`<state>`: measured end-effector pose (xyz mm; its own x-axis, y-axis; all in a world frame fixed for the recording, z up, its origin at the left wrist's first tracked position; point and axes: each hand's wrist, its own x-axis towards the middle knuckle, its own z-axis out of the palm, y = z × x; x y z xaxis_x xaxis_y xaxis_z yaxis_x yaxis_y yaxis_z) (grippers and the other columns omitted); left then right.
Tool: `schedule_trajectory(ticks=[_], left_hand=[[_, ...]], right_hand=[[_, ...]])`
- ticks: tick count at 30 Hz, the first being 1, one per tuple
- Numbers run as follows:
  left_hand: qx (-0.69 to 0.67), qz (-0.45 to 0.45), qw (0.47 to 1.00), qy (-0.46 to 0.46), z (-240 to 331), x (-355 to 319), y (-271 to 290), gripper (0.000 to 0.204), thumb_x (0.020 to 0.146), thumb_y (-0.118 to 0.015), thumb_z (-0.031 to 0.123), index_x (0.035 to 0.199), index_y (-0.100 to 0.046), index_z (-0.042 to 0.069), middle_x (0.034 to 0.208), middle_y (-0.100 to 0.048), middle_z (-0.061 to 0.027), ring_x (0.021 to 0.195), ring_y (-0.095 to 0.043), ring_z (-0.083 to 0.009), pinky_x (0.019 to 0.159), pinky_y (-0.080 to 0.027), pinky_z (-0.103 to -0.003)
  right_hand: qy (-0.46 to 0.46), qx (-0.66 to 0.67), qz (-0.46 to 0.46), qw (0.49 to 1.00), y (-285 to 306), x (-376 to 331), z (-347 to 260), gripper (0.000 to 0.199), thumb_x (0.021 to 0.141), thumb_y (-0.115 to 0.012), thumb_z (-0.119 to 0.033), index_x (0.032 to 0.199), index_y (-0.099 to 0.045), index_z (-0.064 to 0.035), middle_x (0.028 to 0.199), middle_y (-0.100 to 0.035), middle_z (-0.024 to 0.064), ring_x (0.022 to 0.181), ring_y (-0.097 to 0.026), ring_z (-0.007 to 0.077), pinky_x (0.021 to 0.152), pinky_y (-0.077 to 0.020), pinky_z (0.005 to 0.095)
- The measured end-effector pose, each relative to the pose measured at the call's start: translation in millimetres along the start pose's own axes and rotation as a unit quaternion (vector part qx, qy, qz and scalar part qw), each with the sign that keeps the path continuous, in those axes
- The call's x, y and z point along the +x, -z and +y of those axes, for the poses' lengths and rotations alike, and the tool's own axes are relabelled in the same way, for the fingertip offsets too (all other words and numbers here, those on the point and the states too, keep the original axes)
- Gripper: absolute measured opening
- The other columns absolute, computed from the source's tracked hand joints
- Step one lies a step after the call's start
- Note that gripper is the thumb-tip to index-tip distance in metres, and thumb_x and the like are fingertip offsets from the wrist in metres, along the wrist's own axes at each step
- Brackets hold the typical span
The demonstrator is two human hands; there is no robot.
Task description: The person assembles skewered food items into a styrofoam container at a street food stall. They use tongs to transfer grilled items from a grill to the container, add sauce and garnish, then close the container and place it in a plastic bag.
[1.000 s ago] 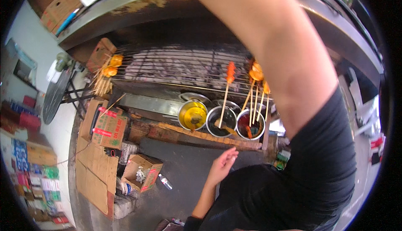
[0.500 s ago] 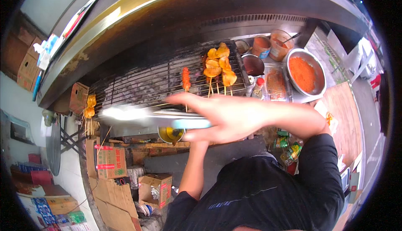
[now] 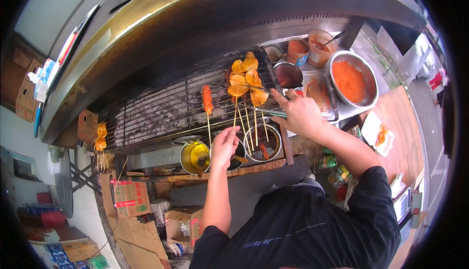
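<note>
Long metal tongs [image 3: 266,110] are in my right hand [image 3: 299,115], closed round their handles. The tong arms reach left to skewers of orange-yellow slices [image 3: 238,89], maybe potato, at the right end of the charcoal grill [image 3: 161,100]. My left hand [image 3: 225,147] pinches the lower end of one wooden stick from this bunch. Other sticks of the bunch slant down over the grill's front edge. Just left of them a reddish sausage-like skewer [image 3: 207,100] lies on the grate. Whether the tong tips touch the slices I cannot tell.
Below the grill's front edge stand a pot of yellow liquid [image 3: 188,157] and a pot of dark sauce [image 3: 273,147]. To the right are a bowl of red powder [image 3: 349,81], tubs of seasoning [image 3: 298,51] and a white tray [image 3: 377,133]. More skewers [image 3: 100,137] hang at the far left.
My right hand has drawn back from across the grill's front, bringing the tongs to the slices at right. My left hand, mostly hidden before, now shows on a stick.
</note>
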<state>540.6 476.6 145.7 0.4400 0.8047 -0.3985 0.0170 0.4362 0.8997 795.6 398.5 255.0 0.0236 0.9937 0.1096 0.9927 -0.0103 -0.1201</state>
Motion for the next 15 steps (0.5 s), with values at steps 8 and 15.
schedule_trajectory(ticks=[8,15], left_hand=[[-0.121,-0.027,0.992,-0.007,-1,-2,0,0.03,0.103,-0.054,0.016,0.128,-0.06,0.0,0.073,-0.051,0.0022,0.057,-0.036,-0.0031,0.049,-0.027,-0.017],[-0.134,-0.012,0.991,-0.006,-5,-3,-2,0.03,0.103,-0.054,0.016,0.128,-0.06,0.0,0.074,-0.053,0.0017,0.057,-0.039,-0.0034,0.049,-0.029,-0.018]], right_hand=[[0.006,-0.048,-0.012,0.999,-6,12,-12,0.067,0.085,-0.069,-0.034,0.143,-0.049,-0.0053,0.095,-0.063,0.015,0.075,-0.069,0.0273,0.062,-0.0562,0.0378],[0.008,-0.046,0.014,0.999,-9,11,-14,0.066,0.085,-0.07,-0.033,0.14,-0.051,-0.0042,0.094,-0.063,0.0148,0.073,-0.07,0.0278,0.061,-0.0562,0.0377]])
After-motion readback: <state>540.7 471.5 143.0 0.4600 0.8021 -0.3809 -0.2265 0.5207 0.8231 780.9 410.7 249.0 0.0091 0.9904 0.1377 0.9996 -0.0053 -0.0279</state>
